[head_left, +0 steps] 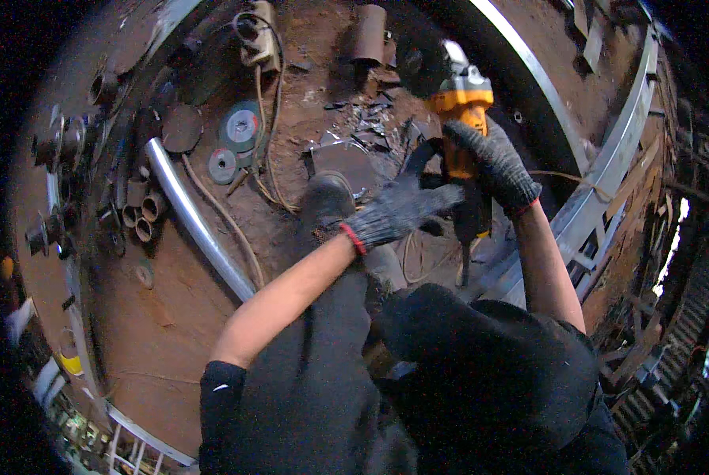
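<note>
**Head view: both gloved hands on a yellow angle grinder over a dirt floor**

Head camera looks down on the right hand (493, 162), in a grey knit glove with a red cuff, its fingers wrapped tight round the yellow body of the angle grinder (459, 107). The grinder is held up near the top middle of the picture, its grey head and dark guard pointing away from the person. The left hand (402, 210), gloved the same way, reaches across just below the right; its fingers lie flat and stretched toward the lower part of the tool, and whether they grip it cannot be told.

Beneath the hands a dark shoe (327, 198) rests beside a round metal plate (343, 158) on the reddish dirt floor (164, 317). A bent shiny metal tube (192, 218) lies to the left, well apart from the hands. Near its upper end lie grinding discs (240, 127), and short pipe offcuts (141, 214) sit in a cluster beside the tube. A cable (271, 119) runs up to a pale power strip (259, 36). To the right, a long curved metal strip (608, 166) sweeps past the right forearm.
</note>
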Available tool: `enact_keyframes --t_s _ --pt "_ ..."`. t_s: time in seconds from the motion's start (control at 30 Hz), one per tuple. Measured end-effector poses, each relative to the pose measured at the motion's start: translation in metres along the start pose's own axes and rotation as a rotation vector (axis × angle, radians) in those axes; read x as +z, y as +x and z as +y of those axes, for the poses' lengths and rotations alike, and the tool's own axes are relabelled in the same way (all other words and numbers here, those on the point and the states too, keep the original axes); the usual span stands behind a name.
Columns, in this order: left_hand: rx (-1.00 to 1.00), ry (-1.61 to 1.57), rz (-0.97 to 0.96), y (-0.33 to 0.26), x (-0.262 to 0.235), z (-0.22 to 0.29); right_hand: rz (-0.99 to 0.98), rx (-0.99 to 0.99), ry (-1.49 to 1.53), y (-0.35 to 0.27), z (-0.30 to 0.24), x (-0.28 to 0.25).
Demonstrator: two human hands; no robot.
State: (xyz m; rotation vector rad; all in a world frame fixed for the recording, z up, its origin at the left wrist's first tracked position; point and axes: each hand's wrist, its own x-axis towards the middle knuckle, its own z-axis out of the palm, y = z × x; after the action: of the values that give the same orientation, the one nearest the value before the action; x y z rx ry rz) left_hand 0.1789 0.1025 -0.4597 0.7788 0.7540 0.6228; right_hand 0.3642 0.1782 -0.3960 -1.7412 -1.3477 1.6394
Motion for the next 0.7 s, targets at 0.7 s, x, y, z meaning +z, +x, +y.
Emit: enact_keyframes --t_s 0.7 --pt "0.106 1.493 0.743 -0.073 -0.121 -0.038 0.158 -0.082 0.297 -0.024 -0.003 -0.019"
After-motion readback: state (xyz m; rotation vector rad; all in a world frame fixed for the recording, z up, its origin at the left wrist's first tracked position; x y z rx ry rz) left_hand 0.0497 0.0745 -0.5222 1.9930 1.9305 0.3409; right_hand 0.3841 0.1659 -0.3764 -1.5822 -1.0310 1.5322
